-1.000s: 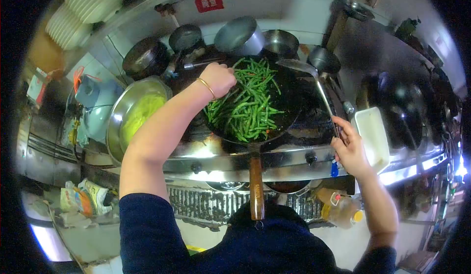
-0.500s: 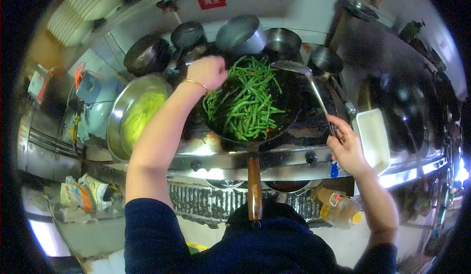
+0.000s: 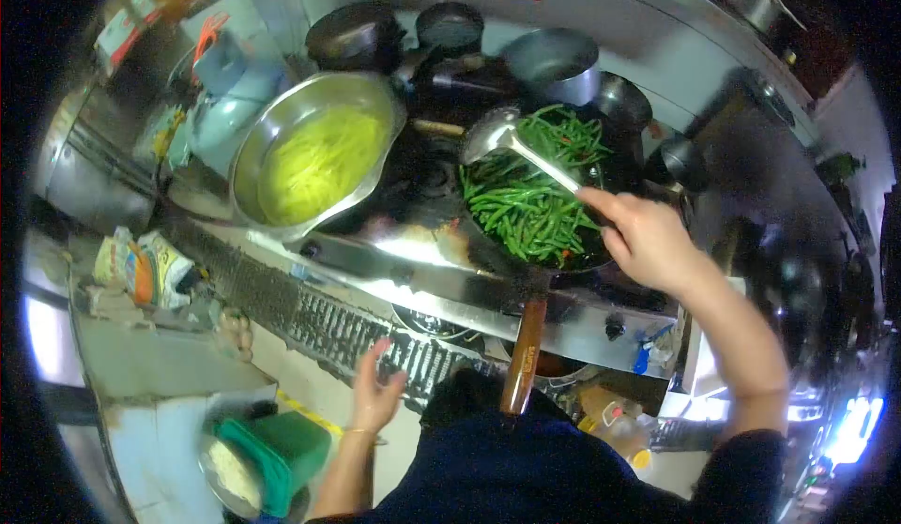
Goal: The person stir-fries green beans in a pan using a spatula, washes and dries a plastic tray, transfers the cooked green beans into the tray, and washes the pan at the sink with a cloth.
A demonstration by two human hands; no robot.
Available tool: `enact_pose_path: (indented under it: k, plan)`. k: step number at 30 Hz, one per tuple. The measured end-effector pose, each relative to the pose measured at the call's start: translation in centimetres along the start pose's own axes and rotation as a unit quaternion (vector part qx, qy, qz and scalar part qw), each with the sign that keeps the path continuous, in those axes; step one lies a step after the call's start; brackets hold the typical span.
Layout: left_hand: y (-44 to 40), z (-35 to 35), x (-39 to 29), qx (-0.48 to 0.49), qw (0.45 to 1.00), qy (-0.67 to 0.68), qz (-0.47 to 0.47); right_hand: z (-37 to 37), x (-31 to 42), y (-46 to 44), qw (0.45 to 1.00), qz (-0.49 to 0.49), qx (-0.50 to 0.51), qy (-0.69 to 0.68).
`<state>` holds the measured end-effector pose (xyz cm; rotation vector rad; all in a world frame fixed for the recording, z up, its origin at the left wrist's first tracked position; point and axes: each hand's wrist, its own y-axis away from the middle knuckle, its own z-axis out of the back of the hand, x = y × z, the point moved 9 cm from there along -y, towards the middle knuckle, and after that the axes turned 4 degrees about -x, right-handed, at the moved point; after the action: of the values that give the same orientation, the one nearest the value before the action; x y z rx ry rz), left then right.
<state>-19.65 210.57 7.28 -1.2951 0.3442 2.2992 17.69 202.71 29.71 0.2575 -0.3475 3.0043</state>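
My right hand (image 3: 648, 238) is closed around the handle of a metal wok spatula (image 3: 490, 136). The spatula's broad head is over the left rim of a dark wok (image 3: 601, 259), above green beans (image 3: 540, 214) flecked with red bits. The wok's wooden handle (image 3: 526, 360) points toward my body. My left hand (image 3: 377, 393) hangs low in front of the stove, fingers apart and holding nothing. On the stove's left side, a steel basin (image 3: 251, 172) contains pale yellow-green shreds (image 3: 328, 163).
Dark pans (image 3: 355, 36) and a grey pot (image 3: 554, 62) line the back of the stove. A drain grate (image 3: 328, 327) runs below its front edge. An oil jug (image 3: 624, 435) stands low right; a green bin (image 3: 291, 449) is low left.
My left hand has dropped from above the wok's left rim to below the stove front and opened. My right hand has brought the spatula left across the beans. The view has turned.
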Motion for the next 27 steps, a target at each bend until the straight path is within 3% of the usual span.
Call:
enact_pose_path:
  k: [1, 3, 4, 5, 6, 8, 9, 10, 11, 13, 15, 20, 27]
  plan:
    - [-0.2, -3.3, -1.7, 0.054, 0.981, 0.176, 0.060, -0.1, 1.2, -1.2, 0.997, 0.015, 0.049, 0.050]
    - [-0.9, -10.2, -6.6, 0.210, 0.844, 0.459, 0.181, 0.1, 2.9, -3.0, 0.980, 0.046, 0.115, 0.158]
    - [-0.8, -12.6, -9.9, 0.262, 0.749, 0.568, 0.218, 0.5, 3.8, -3.6, 0.971, 0.066, 0.139, 0.182]
    - [-0.8, -15.3, -12.7, 0.329, 0.608, 0.653, 0.310, 0.6, 4.8, -4.3, 0.961, 0.085, 0.165, 0.207]
    - [-1.0, -15.1, -17.1, 0.366, 0.492, 0.724, 0.315, 0.3, 5.6, -5.0, 0.953, 0.097, 0.170, 0.233]
    - [-1.2, -18.3, -16.5, 0.389, 0.492, 0.704, 0.333, -1.7, 7.5, -6.1, 0.937, 0.118, 0.181, 0.276]
    - [-1.1, -19.6, -16.3, 0.402, 0.495, 0.689, 0.345, -3.9, 7.0, -6.3, 0.923, 0.083, 0.217, 0.306]
    - [-1.2, -18.7, -17.2, 0.346, 0.573, 0.642, 0.373, -5.7, 6.7, -6.5, 0.900, 0.062, 0.272, 0.334]
    - [-1.4, -18.7, -17.1, 0.347, 0.576, 0.643, 0.367, -6.8, 5.9, -6.5, 0.873, 0.039, 0.325, 0.361]
    - [-1.5, -18.4, -16.8, 0.349, 0.577, 0.645, 0.359, -5.4, 3.5, -6.5, 0.913, -0.020, 0.244, 0.325]
    - [-1.5, -18.0, -16.6, 0.352, 0.576, 0.645, 0.359, -2.5, 1.8, -4.9, 0.925, 0.039, 0.192, 0.326]
    - [-1.4, -17.8, -16.6, 0.373, 0.571, 0.641, 0.352, 2.3, -2.1, 1.3, 0.973, -0.019, 0.109, 0.204]
    - [-1.4, -17.9, -16.5, 0.368, 0.570, 0.637, 0.367, 5.1, -3.7, 6.1, 0.981, -0.148, 0.111, 0.048]
